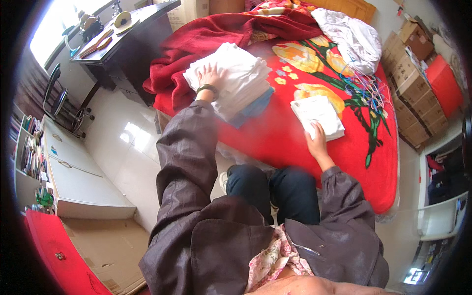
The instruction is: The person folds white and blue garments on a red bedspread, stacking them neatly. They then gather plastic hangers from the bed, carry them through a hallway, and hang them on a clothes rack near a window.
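Note:
A tall stack of white folded cloths (239, 70) rests on a red flowered blanket (258, 143) spread over a bed. My left hand (209, 78), with a dark bangle at the wrist, lies on its top with fingers spread. Under the stack's right side a piece of blue cloth (254, 108) shows. Farther right is a smaller, neat stack of white folded cloths (319, 114). At that stack's near left edge, my right hand (317, 142) has its fingers on top and its thumb apart at the side.
Tangled coloured cords (368, 88) lie below a crumpled white cloth heap (348, 38) on the bed. A bunched dark-red blanket (221, 29) is at the far left. Beyond stand a dark desk (136, 44) and stacked cardboard boxes (416, 88). A white cabinet (81, 169) lines the left.

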